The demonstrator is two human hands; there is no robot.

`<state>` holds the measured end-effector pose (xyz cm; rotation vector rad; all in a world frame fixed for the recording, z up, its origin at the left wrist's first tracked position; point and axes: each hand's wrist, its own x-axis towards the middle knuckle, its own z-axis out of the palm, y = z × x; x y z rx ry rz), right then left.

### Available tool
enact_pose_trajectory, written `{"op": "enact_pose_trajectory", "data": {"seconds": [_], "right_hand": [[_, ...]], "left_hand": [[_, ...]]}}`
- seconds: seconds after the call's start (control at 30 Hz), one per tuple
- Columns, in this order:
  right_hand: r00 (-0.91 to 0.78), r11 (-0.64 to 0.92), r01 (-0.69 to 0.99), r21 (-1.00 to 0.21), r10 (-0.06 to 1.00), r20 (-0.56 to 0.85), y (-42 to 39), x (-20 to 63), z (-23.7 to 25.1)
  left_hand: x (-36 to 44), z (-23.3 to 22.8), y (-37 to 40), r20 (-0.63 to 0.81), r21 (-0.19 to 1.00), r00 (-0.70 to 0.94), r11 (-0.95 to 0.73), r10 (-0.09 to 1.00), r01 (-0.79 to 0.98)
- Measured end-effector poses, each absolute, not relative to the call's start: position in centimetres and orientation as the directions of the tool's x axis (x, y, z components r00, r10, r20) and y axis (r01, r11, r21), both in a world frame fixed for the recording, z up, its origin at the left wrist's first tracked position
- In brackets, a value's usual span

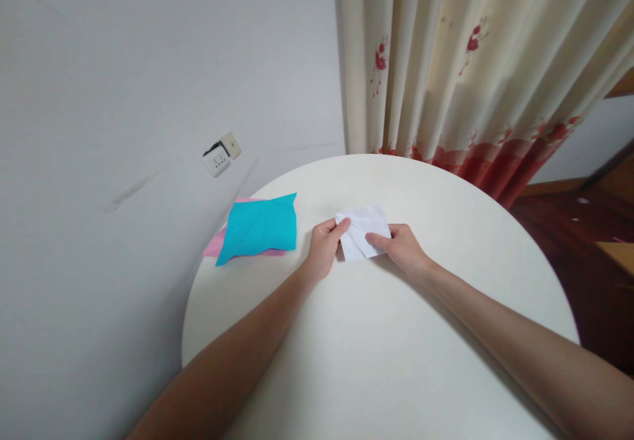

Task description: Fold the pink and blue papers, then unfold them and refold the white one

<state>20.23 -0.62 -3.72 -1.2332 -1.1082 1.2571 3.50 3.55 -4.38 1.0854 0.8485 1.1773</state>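
Between both hands (366,245), creased white paper (363,228)

Illumination even, diffuse and moderately bright. Soft shadows fall beneath both forearms on the round white tabletop (376,361). No glare noted. Strong wide-angle bending at the edges; the cream red-patterned curtain (475,63) slightly soft.

white wall (123,63), floral curtain (470,63), round table (396,361)
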Motion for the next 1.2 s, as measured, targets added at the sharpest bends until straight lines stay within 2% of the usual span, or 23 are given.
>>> {"op": "enact_pose_trajectory", "data": {"seconds": [0.1, 0.2, 0.4, 0.77, 0.87, 1.0, 1.07, 1.2], "right_hand": [[0.022, -0.063, -0.078, -0.995, 0.998, -0.065, -0.64, 20.29, -3.49], [0.011, -0.069, -0.067, -0.995, 0.998, -0.070, -0.63, 20.26, -3.49], [-0.007, -0.100, -0.053, -0.994, 0.995, -0.099, -0.64, 20.38, -3.29], [-0.027, -0.140, -0.020, -0.990, 0.990, -0.139, -0.69, 20.55, -3.22], [-0.007, -0.134, -0.046, -0.990, 0.991, -0.134, -0.68, 20.53, -3.17], [-0.034, -0.106, -0.056, -0.993, 0.994, -0.104, -0.72, 20.56, -3.13], [-0.054, -0.093, -0.053, -0.994, 0.994, -0.090, -0.70, 20.59, -3.22], [-0.061, -0.090, -0.048, -0.995, 0.994, -0.087, -0.53, 20.63, -3.49]], "left_hand": [[3.50, -4.26, 3.31, 0.009, 0.979, 0.288, 0.050, 0.958, -0.198], [3.55, -4.23, 3.16, -0.011, 0.986, 0.282, 0.057, 0.959, -0.156], [3.54, -4.65, 3.53, 0.004, 0.969, 0.221, 0.051, 0.975, -0.242], [3.72, -4.11, 4.14, 0.008, 0.911, -0.013, -0.012, 1.000, -0.412], [3.70, -4.10, 4.02, 0.014, 0.922, 0.065, 0.012, 0.998, -0.386], [3.61, -4.35, 3.54, -0.014, 0.977, 0.256, 0.068, 0.967, -0.203], [3.60, -4.48, 3.35, -0.021, 0.986, 0.263, 0.063, 0.964, -0.154], [3.66, -4.58, 3.27, -0.019, 0.983, 0.246, 0.063, 0.969, -0.174]]}}
